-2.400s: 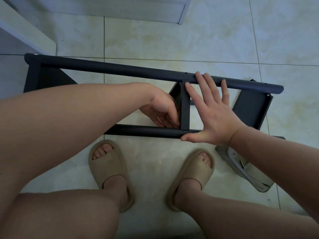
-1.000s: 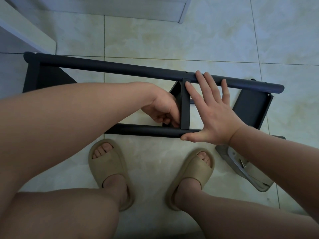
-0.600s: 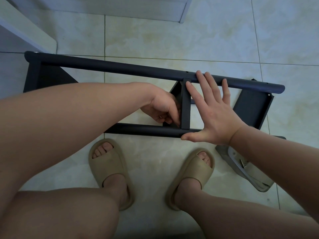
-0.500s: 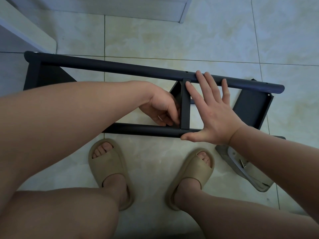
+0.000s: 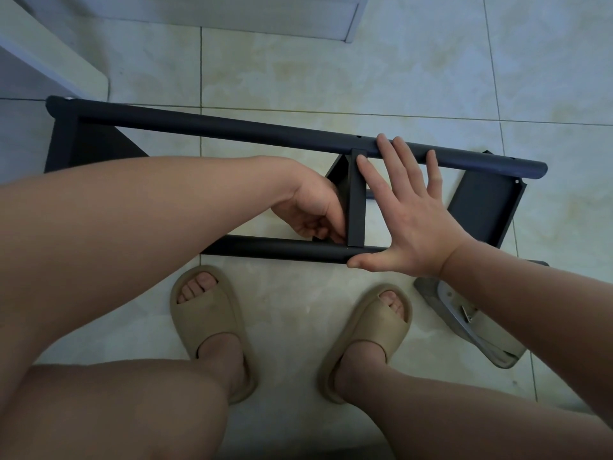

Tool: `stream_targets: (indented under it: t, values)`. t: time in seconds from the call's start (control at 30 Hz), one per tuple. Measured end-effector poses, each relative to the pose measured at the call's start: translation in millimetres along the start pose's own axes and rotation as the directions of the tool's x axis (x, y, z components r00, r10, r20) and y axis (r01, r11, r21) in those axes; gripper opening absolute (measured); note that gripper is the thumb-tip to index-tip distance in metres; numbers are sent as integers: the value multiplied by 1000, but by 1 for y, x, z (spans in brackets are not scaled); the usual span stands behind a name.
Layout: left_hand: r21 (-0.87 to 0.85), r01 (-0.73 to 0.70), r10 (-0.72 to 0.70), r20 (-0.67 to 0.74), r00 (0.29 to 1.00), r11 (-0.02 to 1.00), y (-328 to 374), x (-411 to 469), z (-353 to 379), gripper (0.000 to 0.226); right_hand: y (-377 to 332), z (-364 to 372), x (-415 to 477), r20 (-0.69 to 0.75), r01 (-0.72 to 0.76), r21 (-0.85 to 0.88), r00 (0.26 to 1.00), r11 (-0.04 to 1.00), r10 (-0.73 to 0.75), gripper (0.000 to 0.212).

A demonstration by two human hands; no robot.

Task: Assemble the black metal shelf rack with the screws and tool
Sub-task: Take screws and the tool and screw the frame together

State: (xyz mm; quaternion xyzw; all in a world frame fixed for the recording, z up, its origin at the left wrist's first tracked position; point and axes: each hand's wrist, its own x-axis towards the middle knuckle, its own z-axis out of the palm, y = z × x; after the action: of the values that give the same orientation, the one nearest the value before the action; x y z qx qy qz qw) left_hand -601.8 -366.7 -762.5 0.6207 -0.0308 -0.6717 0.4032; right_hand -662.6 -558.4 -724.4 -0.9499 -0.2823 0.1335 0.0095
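Black rack point(image 5: 232, 127) on its side on floor point(image 5: 331, 78). Right hand point(image 5: 408, 220), just right of cross-bar point(image 5: 356, 207): fingers spread flat, bracing rack. Left hand point(image 5: 311, 210), just left of cross-bar: fingers curled at its lower joint, contents hidden. Advice: hold rack square and pressed down while fastener seats.

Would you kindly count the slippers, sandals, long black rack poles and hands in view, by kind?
Tan slippers: 2
Grey sandal: 1
Long black poles: 2
Hands: 2 (left hand, right hand)
Total: 7
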Motion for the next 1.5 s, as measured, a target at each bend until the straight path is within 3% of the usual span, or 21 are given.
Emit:
stream_targets:
  t: [0.47,0.57,0.67,0.9,1.03,1.13,1.3,1.5]
  values:
    - [-32,-50,49,-36,998,998,-3,-9,3,16,1,2,-1,-6,16,18,1000,1000,-15,130]
    - [150,25,10,-230,973,988,-3,-20,0,12,1,1,-1,-11,18,26,1000,999,-18,131]
    - [400,170,21,-430,903,901,-5,-42,0,18,-1,-5,-1,17,7,9,1000,1000,-7,133]
    - [379,253,-65,-445,893,890,-4,-109,34,41,-15,-40,5,170,-112,22,980,993,106,139]
    - [607,368,-49,-475,878,704,-13,-124,56,37,-28,-53,-9,269,-166,77,953,983,140,121]
    - [681,458,-7,-554,832,571,-18,-124,70,28,-29,-61,-18,340,-250,163,922,954,183,95]
    - [668,488,105,-643,759,561,-12,-127,79,30,-31,-74,-34,417,-315,87,873,945,253,56]
    - [530,466,215,-791,573,708,-8,-132,70,19,-29,-83,-38,299,-363,110,900,925,317,72]
